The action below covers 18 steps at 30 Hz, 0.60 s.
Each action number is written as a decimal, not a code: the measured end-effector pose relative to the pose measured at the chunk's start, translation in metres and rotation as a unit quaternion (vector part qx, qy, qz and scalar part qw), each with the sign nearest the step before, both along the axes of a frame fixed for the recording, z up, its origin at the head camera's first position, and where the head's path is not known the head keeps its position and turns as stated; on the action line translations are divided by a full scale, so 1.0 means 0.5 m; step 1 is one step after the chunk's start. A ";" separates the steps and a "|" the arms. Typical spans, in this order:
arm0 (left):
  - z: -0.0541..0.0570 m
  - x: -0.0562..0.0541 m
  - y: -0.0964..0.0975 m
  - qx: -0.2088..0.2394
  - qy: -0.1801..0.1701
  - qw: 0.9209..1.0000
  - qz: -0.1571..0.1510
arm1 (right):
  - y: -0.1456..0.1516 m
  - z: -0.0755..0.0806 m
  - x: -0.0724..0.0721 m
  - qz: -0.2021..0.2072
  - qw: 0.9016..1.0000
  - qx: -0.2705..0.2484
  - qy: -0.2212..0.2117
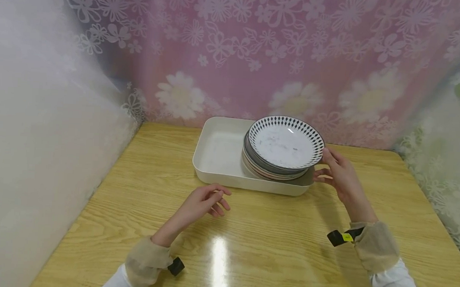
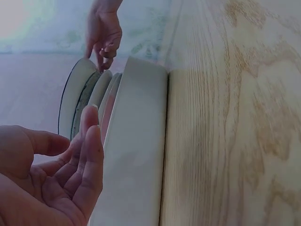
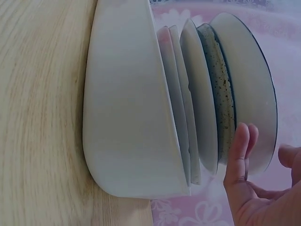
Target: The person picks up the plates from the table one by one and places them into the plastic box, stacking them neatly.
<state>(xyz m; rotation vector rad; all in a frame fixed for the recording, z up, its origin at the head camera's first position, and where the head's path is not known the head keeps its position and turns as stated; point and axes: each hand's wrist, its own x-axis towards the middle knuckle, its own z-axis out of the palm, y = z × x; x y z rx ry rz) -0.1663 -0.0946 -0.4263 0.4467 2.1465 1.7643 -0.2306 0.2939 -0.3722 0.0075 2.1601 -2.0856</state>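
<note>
A stack of plates stands in the right part of a cream tray (image 1: pixel 218 169). The top plate (image 1: pixel 284 144) is white with a band of black diamonds around its rim. Beneath it is a speckled grey-green plate (image 3: pixel 221 89), then paler and pinkish plates (image 3: pixel 174 94) lower down. My right hand (image 1: pixel 339 173) is at the top plate's right edge, thumb tip beside the rim and fingers lower, alongside the stack. A narrow gap shows between thumb and rim in the right wrist view. My left hand (image 1: pixel 201 202) holds nothing, fingers loosely bent, just in front of the tray.
The tray stands on a wood-grain table (image 1: pixel 167 157) near its back edge. Behind it hangs a pink flowered cloth (image 1: pixel 234 65), with a pale cloth (image 1: pixel 51 130) along the left and another flowered one on the right (image 1: pixel 443 172).
</note>
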 end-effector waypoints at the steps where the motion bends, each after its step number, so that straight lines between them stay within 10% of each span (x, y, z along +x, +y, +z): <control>1: 0.000 -0.002 0.003 -0.007 0.007 1.000 0.002 | 0.000 -0.001 0.003 -0.001 1.000 0.008 0.003; 10: -0.001 -0.014 0.026 -0.085 0.080 0.992 0.043 | -0.011 -0.007 0.035 -0.005 0.989 0.143 0.037; 18: 0.014 -0.022 0.046 -0.230 0.225 0.942 0.095 | -0.054 -0.016 0.076 -0.024 0.962 0.258 0.091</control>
